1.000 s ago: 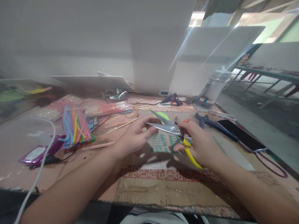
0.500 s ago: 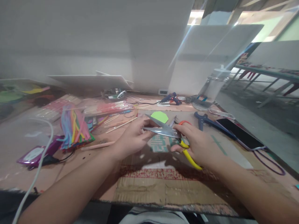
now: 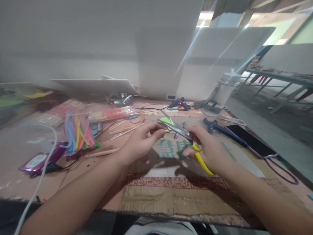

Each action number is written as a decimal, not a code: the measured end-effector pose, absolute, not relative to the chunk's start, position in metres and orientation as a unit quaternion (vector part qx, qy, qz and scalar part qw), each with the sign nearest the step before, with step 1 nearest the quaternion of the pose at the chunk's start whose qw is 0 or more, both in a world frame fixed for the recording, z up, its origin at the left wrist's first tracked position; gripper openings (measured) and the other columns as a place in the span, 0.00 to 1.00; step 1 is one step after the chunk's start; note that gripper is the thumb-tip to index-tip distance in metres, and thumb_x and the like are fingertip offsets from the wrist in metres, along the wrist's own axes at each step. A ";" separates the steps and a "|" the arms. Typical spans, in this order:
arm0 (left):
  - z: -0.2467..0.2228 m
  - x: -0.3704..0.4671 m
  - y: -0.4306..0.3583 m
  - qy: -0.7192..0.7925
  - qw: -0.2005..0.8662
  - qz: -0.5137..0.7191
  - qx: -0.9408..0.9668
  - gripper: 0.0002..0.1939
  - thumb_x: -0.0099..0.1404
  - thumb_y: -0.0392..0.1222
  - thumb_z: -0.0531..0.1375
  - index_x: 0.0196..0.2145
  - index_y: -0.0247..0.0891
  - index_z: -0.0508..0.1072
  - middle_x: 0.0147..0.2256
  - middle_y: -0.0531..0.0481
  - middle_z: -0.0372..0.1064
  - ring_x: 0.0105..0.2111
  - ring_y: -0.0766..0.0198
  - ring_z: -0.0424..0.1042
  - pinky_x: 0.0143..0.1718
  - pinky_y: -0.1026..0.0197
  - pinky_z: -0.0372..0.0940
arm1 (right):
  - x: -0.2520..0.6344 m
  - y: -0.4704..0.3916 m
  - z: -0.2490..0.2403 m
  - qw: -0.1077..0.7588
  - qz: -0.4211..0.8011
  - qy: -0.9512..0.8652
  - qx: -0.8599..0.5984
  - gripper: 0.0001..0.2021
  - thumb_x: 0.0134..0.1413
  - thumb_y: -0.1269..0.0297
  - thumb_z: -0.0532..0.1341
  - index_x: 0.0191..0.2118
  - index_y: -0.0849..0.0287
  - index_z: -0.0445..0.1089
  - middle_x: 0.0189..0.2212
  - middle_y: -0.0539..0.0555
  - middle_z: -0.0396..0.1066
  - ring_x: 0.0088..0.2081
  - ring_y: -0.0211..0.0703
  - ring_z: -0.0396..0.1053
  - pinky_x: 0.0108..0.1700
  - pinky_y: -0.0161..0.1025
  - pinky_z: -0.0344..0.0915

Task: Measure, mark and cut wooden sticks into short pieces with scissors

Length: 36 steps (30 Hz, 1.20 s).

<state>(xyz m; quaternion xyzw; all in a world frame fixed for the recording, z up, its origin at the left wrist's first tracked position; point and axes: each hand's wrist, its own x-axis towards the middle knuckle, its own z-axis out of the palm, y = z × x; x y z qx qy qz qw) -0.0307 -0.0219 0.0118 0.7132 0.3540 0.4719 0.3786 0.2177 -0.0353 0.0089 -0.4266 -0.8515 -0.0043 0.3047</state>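
Observation:
My right hand (image 3: 207, 143) is closed round the yellow handle of a pair of scissors (image 3: 179, 130), whose blades stand apart and point to the upper left. My left hand (image 3: 146, 137) is pinched close to the blades; a small pale stick end (image 3: 167, 131) pokes out past its fingertips, and the rest is hidden. Behind the blades lies a bright green paper shape (image 3: 165, 120), partly covered. Both hands hover over a cardboard sheet (image 3: 146, 199) with green and red print.
On the right lie a phone (image 3: 251, 140), a dark blue tool (image 3: 223, 129) and a clear jar (image 3: 220, 94). A glue gun (image 3: 179, 103) rests at the back. Colourful pipe cleaners (image 3: 79, 135), loose wooden sticks (image 3: 127, 132), a purple packet (image 3: 41, 160) and a white cable (image 3: 40, 182) are on the left.
The scissors have moved slightly right and turned, with the blade tips now above the left fingertips. My left fingers have shifted, and more of the green paper is covered.

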 end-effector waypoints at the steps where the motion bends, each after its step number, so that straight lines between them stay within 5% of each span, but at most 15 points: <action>1: 0.012 -0.031 -0.022 0.355 0.376 0.473 0.713 0.13 0.69 0.51 0.60 0.39 0.40 0.78 0.36 0.48 0.76 0.37 0.60 0.73 0.36 0.60 0.68 | 0.218 -0.035 0.010 0.309 -0.005 -0.853 -0.420 0.21 0.61 0.46 0.60 0.49 0.58 0.66 0.33 0.55 0.70 0.29 0.46 0.66 0.30 0.40 0.62; 10: 0.012 -0.032 -0.019 0.329 0.343 0.481 0.737 0.11 0.69 0.48 0.61 0.38 0.39 0.79 0.40 0.46 0.78 0.45 0.58 0.75 0.49 0.55 0.69 | 0.216 -0.036 0.008 0.285 -0.023 -0.871 -0.399 0.25 0.61 0.42 0.60 0.50 0.61 0.66 0.37 0.59 0.71 0.35 0.50 0.69 0.34 0.42 0.64; 26: 0.016 -0.031 -0.023 0.350 0.319 0.460 0.751 0.08 0.67 0.41 0.61 0.36 0.39 0.80 0.38 0.45 0.78 0.45 0.56 0.75 0.48 0.53 0.70 | 0.216 -0.038 0.006 0.260 -0.016 -0.881 -0.396 0.24 0.62 0.43 0.60 0.50 0.59 0.68 0.39 0.59 0.72 0.38 0.51 0.71 0.37 0.42 0.66; 32: 0.015 -0.026 -0.020 0.348 0.331 0.456 0.749 0.11 0.67 0.47 0.61 0.32 0.41 0.80 0.33 0.48 0.76 0.42 0.55 0.75 0.44 0.53 0.70 | 0.217 -0.039 0.007 0.256 -0.006 -0.864 -0.434 0.19 0.62 0.44 0.60 0.44 0.55 0.70 0.29 0.52 0.71 0.28 0.46 0.68 0.27 0.38 0.59; 36: 0.012 -0.029 -0.021 0.364 0.370 0.461 0.720 0.14 0.69 0.51 0.59 0.37 0.40 0.79 0.31 0.49 0.73 0.33 0.61 0.72 0.33 0.60 0.68 | 0.217 -0.036 0.008 0.299 -0.020 -0.856 -0.421 0.20 0.62 0.45 0.59 0.48 0.57 0.68 0.33 0.55 0.70 0.31 0.48 0.68 0.31 0.40 0.61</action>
